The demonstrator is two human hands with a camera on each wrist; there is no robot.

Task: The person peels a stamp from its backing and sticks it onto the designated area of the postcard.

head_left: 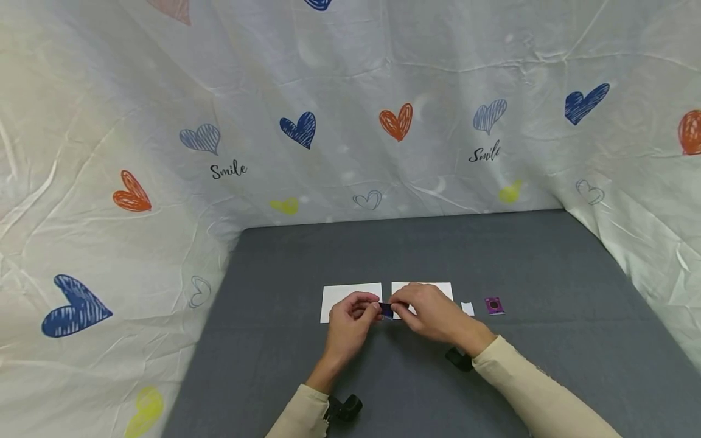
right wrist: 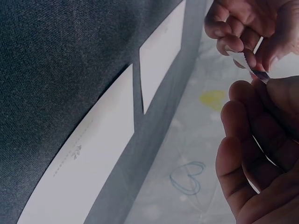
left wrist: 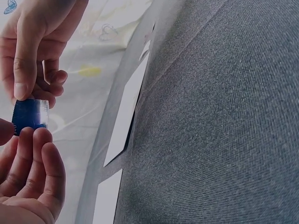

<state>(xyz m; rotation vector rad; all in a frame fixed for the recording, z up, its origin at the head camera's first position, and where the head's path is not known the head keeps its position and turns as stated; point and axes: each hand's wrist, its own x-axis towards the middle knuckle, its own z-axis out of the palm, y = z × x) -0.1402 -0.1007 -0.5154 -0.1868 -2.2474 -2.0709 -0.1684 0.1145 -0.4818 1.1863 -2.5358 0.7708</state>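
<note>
A small shiny dark blue sachet (head_left: 386,311) with serrated edges is held between both hands above the dark grey table. On one side my left hand (head_left: 348,323) pinches it between thumb and fingertips. The right hand (head_left: 432,311) grips the opposite edge, its thumb lying over the foil in the left wrist view. Light glints off the sachet (left wrist: 29,115) there. Seen almost edge-on in the right wrist view, the sachet (right wrist: 260,74) is largely covered by fingers.
Two white cards, a left card (head_left: 342,295) and a right card (head_left: 441,288), lie side by side behind the hands. To their right are a small white square (head_left: 467,308) and a purple sachet (head_left: 495,305) with a dark circle. A heart-patterned cloth (head_left: 339,164) hangs behind the table.
</note>
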